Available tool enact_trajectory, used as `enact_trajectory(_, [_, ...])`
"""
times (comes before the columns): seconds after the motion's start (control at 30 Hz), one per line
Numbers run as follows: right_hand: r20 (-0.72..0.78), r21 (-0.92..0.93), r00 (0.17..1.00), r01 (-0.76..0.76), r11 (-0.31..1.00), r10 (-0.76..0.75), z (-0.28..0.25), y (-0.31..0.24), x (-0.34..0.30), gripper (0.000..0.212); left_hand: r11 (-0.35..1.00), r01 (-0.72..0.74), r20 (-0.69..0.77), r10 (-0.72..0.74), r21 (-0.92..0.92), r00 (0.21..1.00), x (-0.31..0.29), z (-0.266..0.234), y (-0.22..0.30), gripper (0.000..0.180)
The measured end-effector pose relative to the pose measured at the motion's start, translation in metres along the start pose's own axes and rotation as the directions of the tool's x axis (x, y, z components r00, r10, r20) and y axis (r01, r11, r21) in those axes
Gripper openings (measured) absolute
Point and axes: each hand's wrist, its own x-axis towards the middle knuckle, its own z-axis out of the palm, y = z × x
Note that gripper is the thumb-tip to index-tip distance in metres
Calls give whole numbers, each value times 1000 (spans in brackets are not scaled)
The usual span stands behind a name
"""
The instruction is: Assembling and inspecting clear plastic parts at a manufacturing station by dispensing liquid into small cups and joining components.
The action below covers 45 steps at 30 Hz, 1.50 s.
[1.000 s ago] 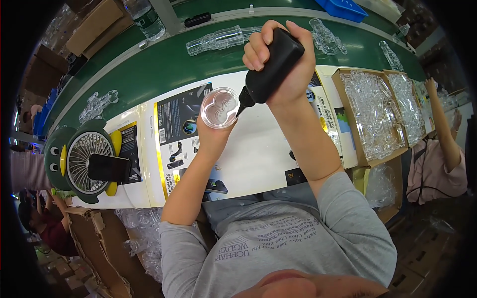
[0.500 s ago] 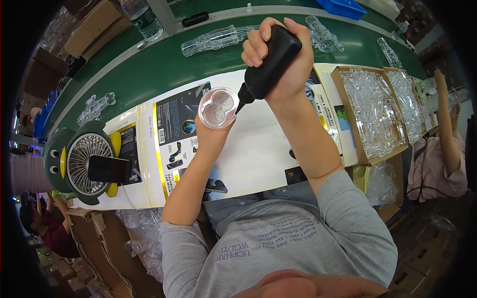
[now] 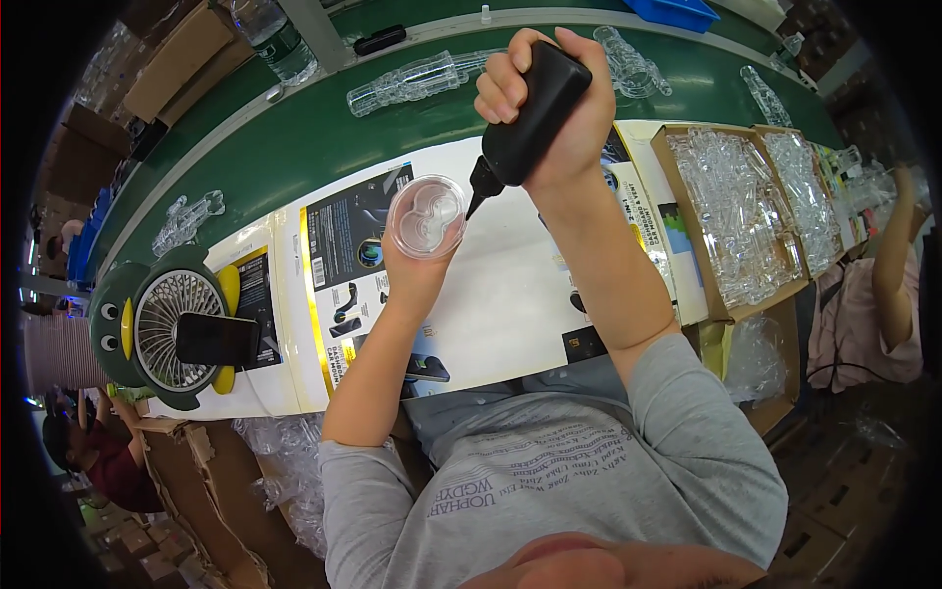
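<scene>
My left hand (image 3: 416,279) grips a clear round plastic piece (image 3: 429,218) from below, its fingers mostly hidden behind it. Inside its round rim two joined rounded hollows show. My right hand (image 3: 581,137) is wrapped round a black squeeze bottle (image 3: 533,118), tilted so its narrow nozzle (image 3: 478,192) points down and left. The nozzle's tip is at the right rim of the clear piece; whether it touches I cannot tell. Both hands are above printed cardboard sheets (image 3: 500,314) that cover the near part of the bench.
Clear plastic parts fill cardboard boxes (image 3: 721,310) on the right. More clear parts (image 3: 407,83) lie on the green bench (image 3: 294,133). A green animal-shaped fan (image 3: 182,383) with a phone (image 3: 211,339) stands at left. A water bottle (image 3: 275,44) stands far left; a co-worker's arm (image 3: 895,250) is at right.
Both hands keep their holds, with the nozzle still by the rim of the clear piece. The view has shifted slightly. At the right, the co-worker's arm has moved.
</scene>
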Motion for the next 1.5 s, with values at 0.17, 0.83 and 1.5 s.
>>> enact_trajectory(0.17, [36,72,997,-64,995,61,-2,-3,1,32,998,-54,-12,54,34,998,1,2,8,41])
enact_trajectory(0.83, [41,71,998,-59,996,56,-7,-9,5,32,987,-161,96,161,-8,982,5,0,8,43])
enact_trajectory(1.5, [-24,171,1000,24,985,-20,-9,-15,10,36,999,-37,187,40,-18,982,4,-9,5,57])
